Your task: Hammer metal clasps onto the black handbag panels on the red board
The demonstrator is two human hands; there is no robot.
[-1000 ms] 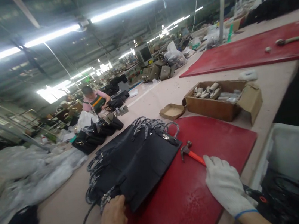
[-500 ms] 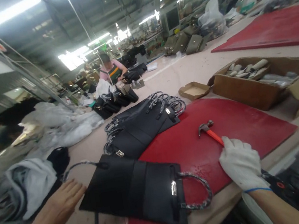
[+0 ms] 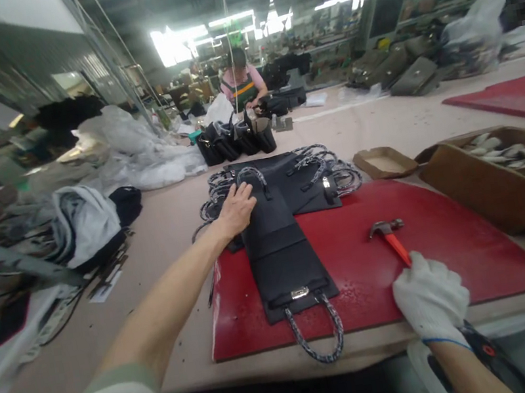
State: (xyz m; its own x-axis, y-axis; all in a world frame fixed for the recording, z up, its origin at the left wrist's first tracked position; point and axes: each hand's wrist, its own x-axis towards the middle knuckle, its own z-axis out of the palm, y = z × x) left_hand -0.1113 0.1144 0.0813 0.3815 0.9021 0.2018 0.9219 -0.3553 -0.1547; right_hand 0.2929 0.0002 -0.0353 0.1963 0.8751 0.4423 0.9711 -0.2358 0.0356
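A flat black bag piece [image 3: 284, 253] lies lengthwise on the red mat [image 3: 370, 279], its far end over other black bag pieces [image 3: 307, 179]. At its near end are a silver metal fitting [image 3: 300, 293] and a wrapped handle loop [image 3: 320, 356] reaching over the mat's front edge. My bare left hand [image 3: 239, 210] rests at the far left edge of this piece, fingers stretched out over it; its thumb is hidden. In a white knit glove, my right hand [image 3: 430, 293] is closed around the red handle of a claw hammer [image 3: 394, 242], whose head points away.
To the right stand a small shallow carton [image 3: 384, 162] and a cardboard box [image 3: 484, 181] of pale rolled items. Upright black bags [image 3: 236, 139] stand farther back, before a person [image 3: 245, 86] at work. Clothing and plastic wrap [image 3: 136, 153] lie left.
The black bag piece has turned so that its handle end points toward me. My left hand has moved from its left side to its far end. My right hand still holds the hammer.
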